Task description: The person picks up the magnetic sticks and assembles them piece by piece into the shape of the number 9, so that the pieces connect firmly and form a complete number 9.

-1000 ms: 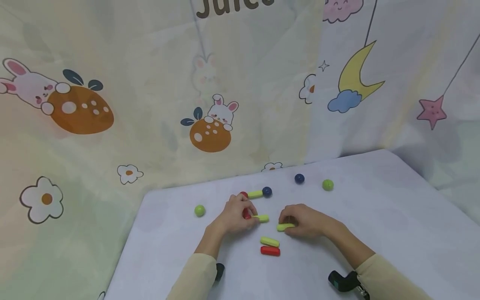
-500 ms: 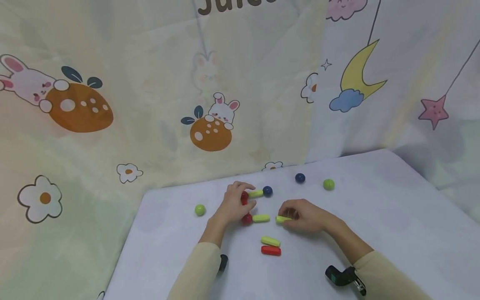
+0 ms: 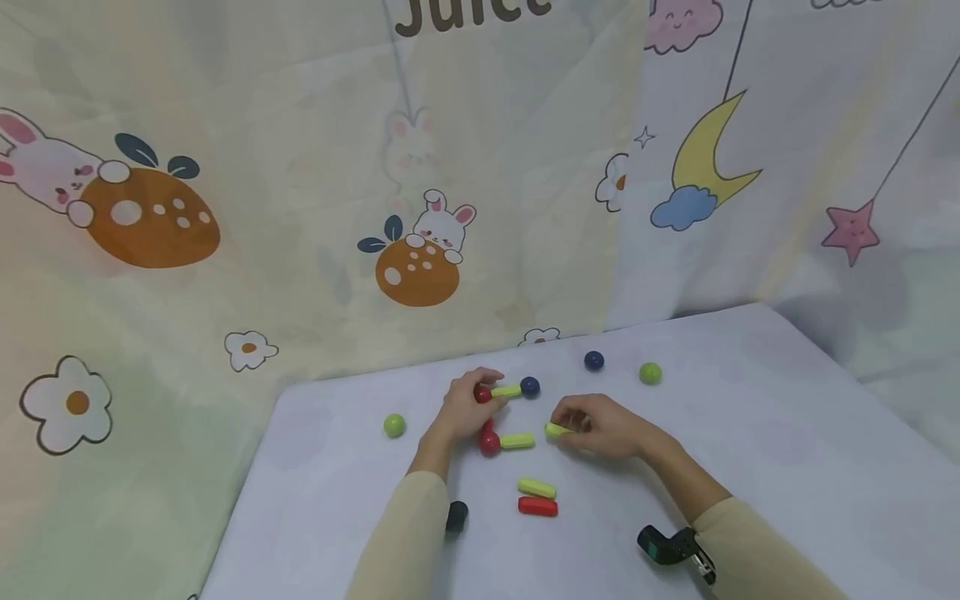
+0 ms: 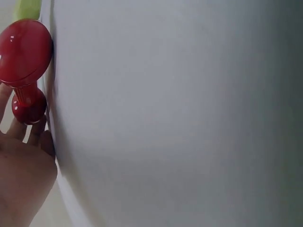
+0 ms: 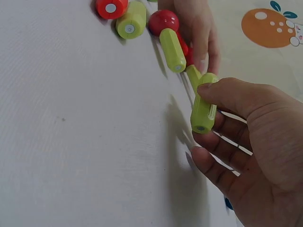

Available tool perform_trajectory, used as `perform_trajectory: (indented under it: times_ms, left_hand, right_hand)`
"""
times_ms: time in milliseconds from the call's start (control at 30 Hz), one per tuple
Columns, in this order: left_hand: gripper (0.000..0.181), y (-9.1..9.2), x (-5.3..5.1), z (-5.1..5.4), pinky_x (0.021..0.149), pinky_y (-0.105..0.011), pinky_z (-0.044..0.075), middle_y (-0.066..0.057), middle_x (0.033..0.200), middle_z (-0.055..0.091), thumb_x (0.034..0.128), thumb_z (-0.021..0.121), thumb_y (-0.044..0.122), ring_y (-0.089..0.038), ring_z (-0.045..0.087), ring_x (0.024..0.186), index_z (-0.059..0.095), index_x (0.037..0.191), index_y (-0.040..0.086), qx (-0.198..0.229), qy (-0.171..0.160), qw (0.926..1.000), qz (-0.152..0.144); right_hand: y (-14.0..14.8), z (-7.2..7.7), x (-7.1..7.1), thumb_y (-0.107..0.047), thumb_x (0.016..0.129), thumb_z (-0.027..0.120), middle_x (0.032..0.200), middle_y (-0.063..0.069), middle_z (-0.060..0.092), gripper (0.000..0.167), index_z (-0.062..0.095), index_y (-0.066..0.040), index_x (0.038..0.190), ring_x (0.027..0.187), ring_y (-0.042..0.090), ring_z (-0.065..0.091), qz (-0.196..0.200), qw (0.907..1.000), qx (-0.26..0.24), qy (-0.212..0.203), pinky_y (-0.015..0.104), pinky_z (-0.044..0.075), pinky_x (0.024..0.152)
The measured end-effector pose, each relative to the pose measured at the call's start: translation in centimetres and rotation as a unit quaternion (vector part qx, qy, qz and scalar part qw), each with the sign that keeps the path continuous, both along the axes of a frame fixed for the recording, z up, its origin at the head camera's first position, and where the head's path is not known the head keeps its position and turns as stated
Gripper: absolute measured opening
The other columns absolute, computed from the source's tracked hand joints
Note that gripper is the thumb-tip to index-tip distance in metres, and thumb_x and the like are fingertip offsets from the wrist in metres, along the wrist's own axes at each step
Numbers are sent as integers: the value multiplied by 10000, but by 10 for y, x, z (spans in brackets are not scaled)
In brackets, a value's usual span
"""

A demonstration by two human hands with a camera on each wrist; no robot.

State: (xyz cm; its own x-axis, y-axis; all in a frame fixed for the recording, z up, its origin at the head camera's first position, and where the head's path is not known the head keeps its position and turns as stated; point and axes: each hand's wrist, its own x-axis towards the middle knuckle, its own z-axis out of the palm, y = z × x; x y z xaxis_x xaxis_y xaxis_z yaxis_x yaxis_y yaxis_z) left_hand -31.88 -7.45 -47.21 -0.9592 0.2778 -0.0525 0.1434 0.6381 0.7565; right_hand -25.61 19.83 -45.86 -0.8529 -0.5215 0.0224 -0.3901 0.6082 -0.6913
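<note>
My left hand [image 3: 463, 408] pinches the far red ball [image 3: 482, 393] between thumb and fingers. From that ball a yellow-green stick [image 3: 506, 391] leads to a dark blue ball [image 3: 530, 387]. A red stick links it to the near red ball [image 3: 489, 442], which bears another yellow-green stick [image 3: 517, 441] pointing right. My right hand [image 3: 611, 427] pinches a loose yellow-green stick [image 3: 556, 430] just right of that one, apart from it. In the right wrist view, thumb and fingers grip this stick [image 5: 203, 109] above the table. The left wrist view shows the near red ball [image 4: 24, 52] large.
A yellow-green stick [image 3: 536, 487] and a red stick [image 3: 537, 506] lie side by side nearer me. Green balls sit at left [image 3: 393, 425] and far right [image 3: 650, 372], with a dark blue ball [image 3: 594, 360] near the back edge. Dark wrist cameras hang beneath both sleeves.
My left hand has gone from the near red ball to the far one and now grips it. My right hand has moved away from me, carrying its stick.
</note>
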Motion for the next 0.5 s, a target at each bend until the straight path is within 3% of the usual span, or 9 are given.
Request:
perform_trajectory:
  times_ms: [500]
  left_hand:
    - [247, -1, -7, -4, 1057, -522, 462, -11, 1326, 612, 955, 702, 318, -273, 492, 1263, 710, 1202, 333, 35, -304, 9995, 122]
  right_hand:
    - [-8, -5, -13, -227, 943, 736, 958, -86, 666, 154, 697, -188, 1087, 861, 111, 612, -270, 9993, -273, 9, 275, 530, 782]
